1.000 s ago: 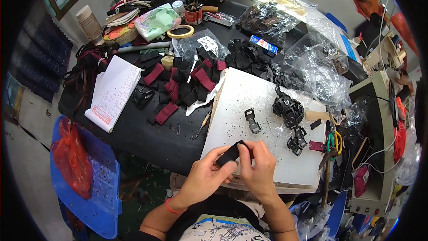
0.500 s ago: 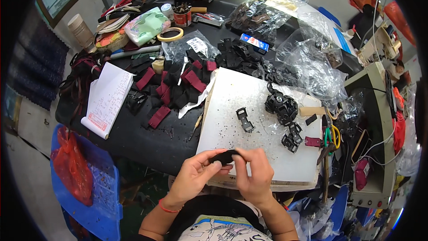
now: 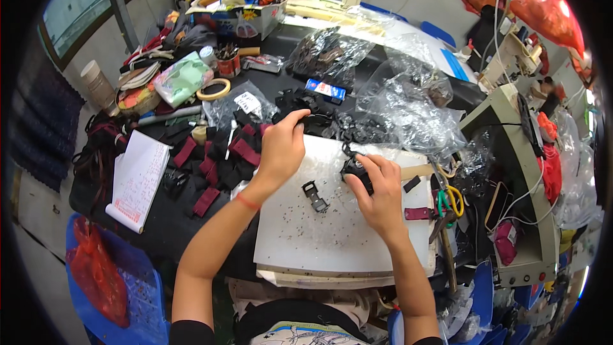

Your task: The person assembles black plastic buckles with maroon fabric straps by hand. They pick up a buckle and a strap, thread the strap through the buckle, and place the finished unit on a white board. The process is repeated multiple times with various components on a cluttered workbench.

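Over a white board on the cluttered bench, the left hand reaches, fingers curled, into small black parts, while the right hand grips what seems a light, stiff black buckle piece, best pinched by its edges.

Bright, even indoor light from above — shadows under the hands are soft and short. Clear plastic bags throw white glare. The centre is sharp; the fisheye bends straight edges near the rim, which falls to black — far corners look slightly soft
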Action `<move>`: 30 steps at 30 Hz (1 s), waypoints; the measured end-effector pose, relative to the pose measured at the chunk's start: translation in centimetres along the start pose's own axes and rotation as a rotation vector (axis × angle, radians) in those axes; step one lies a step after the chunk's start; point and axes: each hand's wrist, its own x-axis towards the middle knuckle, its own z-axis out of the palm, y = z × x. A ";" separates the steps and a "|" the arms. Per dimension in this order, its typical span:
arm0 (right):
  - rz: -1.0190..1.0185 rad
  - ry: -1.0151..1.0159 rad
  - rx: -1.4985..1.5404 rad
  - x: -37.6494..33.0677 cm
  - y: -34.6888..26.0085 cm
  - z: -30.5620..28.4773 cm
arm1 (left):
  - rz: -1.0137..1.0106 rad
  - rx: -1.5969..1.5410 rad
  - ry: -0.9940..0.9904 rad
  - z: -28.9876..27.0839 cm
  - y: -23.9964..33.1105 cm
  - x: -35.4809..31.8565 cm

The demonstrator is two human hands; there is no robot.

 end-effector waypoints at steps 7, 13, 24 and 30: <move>-0.005 -0.292 -0.068 1.4 4.1 2.2 | 0.456 0.203 -0.218 6.1 -1.6 0.6; -0.245 -0.242 -0.024 -1.2 2.3 0.1 | 0.301 -0.125 -0.496 4.4 0.8 -4.3; 0.154 0.234 -0.268 8.9 9.0 2.1 | -0.021 0.348 -0.464 9.0 -0.7 7.1; 0.500 -0.040 0.195 9.4 13.3 2.1 | -0.115 0.152 -0.607 12.5 -2.9 7.6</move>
